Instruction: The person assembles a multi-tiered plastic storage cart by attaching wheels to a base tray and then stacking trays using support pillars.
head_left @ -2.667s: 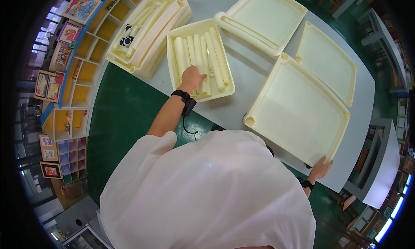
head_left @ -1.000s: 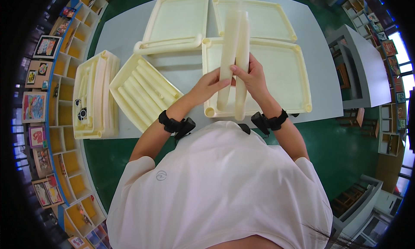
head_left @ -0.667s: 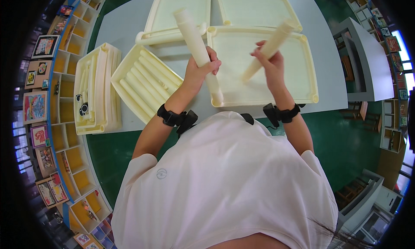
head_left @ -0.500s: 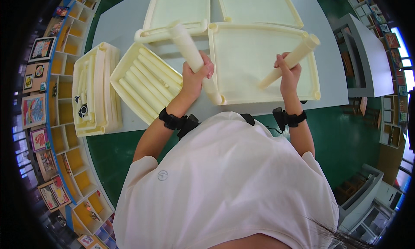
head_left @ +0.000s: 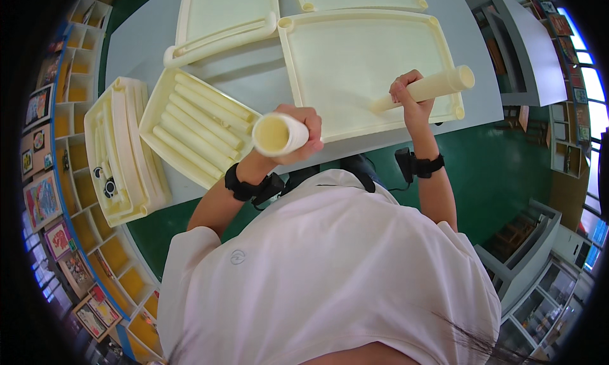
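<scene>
Head view (sole view).

Governing relation: two cream tubes, one per hand, with long axes out of line. The left hand (head_left: 308, 131), centre of the frame, is clamped around the first tube (head_left: 279, 135); its fingers wrap the wall at the right side. This tube is presented nearly end-on, open mouth toward the camera and to the left of the fingers. The right hand (head_left: 413, 102), right of centre, has its fingers closed around the second tube (head_left: 443, 86). The long axis of that tube runs across the frame, rising slightly to the right; its wide mouth lies to the right of the fingers, the opposite end to the left.

Reference positions: the right hand and second tube appear over the large pale tray (head_left: 355, 57). The left hand is nearer to the shallow bin (head_left: 151, 100), left of centre, in which further tubes (head_left: 204, 124) lie side by side, slanting down to the right.

Visibility limits: the far end and length of the first tube are hidden by foreshortening and the left hand. The left end of the second tube is blurred; contact with the tray cannot be determined. Two other trays (head_left: 228, 13) are cut off at the upper edge.
</scene>
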`<state>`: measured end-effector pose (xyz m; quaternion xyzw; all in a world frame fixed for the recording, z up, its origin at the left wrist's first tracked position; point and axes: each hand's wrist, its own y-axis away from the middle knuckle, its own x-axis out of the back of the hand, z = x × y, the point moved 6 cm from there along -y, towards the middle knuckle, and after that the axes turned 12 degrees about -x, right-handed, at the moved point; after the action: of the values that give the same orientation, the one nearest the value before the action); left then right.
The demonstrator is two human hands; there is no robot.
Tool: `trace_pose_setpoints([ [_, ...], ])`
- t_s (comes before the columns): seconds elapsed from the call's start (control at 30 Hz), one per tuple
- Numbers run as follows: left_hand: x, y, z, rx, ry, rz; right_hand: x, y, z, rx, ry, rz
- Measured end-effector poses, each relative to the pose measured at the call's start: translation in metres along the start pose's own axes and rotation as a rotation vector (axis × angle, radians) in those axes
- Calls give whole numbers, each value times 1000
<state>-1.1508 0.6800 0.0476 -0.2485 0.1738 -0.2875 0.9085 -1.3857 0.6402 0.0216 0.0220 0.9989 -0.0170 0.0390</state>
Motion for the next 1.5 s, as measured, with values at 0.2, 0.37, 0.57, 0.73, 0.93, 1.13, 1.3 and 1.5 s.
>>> trace_pose_setpoints([
  [0.2, -17, 14, 9, -120, -155, 82, 23, -19, 9, -93, -127, -142],
  [0.37, -35, 27, 7, -146, -305, 257, 50, -24, 6, -137, -251, -42],
  [0.57, -13, 38, 9, -232, -489, 656, 136, -9, -9, -50, -304, 64],
  [0.73, -11, 37, 9, -262, -532, 806, 229, 0, -24, 58, -277, 133],
  [0.93, -18, 30, -2, -234, -669, 867, 277, 10, -41, 148, -260, 213],
  [1.13, -26, 37, -7, -222, -796, 921, 295, 11, -30, 163, -329, 185],
  [1.3, -24, 47, -13, -179, -790, 960, 299, 8, -30, 117, -300, 88],
  [1.5, -8, 63, -13, -254, -800, 968, 292, 5, -30, 147, -327, 25],
])
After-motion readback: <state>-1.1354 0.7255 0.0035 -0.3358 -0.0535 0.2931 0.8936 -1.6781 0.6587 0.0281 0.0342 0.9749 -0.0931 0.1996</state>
